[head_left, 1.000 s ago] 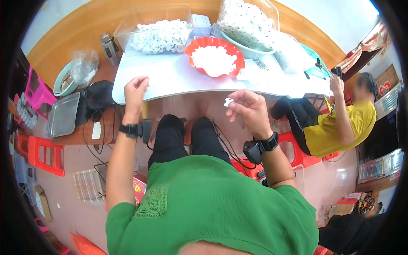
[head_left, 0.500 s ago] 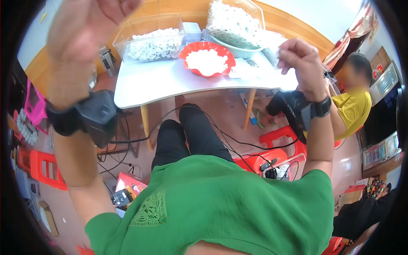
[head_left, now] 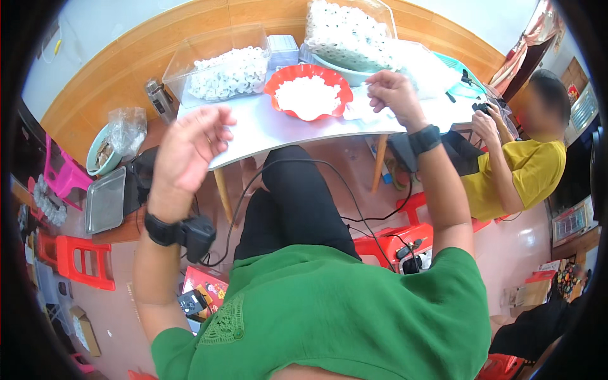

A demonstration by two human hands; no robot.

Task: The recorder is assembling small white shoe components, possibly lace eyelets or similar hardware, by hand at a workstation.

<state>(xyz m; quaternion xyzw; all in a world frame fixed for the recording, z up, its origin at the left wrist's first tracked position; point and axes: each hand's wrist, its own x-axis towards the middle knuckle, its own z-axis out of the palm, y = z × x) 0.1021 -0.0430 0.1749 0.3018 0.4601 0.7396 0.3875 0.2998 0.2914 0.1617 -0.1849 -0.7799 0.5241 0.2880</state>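
Observation:
My left hand (head_left: 193, 147) is raised off the table's near left edge, its fingers apart and slightly bent, with nothing visible in them. My right hand (head_left: 396, 96) hovers right of the red wavy-rimmed bowl (head_left: 274, 104), thumb and fingertips pinched together. What they hold, if anything, is too small to make out. Small white pieces (head_left: 308, 96) fill the bowl. Behind my left hand stands a clear plastic bin (head_left: 183, 58) of white ring-like parts (head_left: 231, 75). Beyond my right hand, another clear bin (head_left: 386, 18) full of white parts (head_left: 345, 38) rests in a pale green basin (head_left: 354, 77).
The white table (head_left: 272, 130) carries a stack of clear boxes (head_left: 282, 50) and a plastic bag (head_left: 430, 73). A cable (head_left: 345, 180) hangs across my lap. To the right sits a person in a yellow shirt (head_left: 538, 168). A metal tray (head_left: 106, 199) and thermos (head_left: 160, 100) are at left.
My left hand has come down and right, from high at the left to the table's near left edge. My right hand has moved left, toward the red bowl, still pinched.

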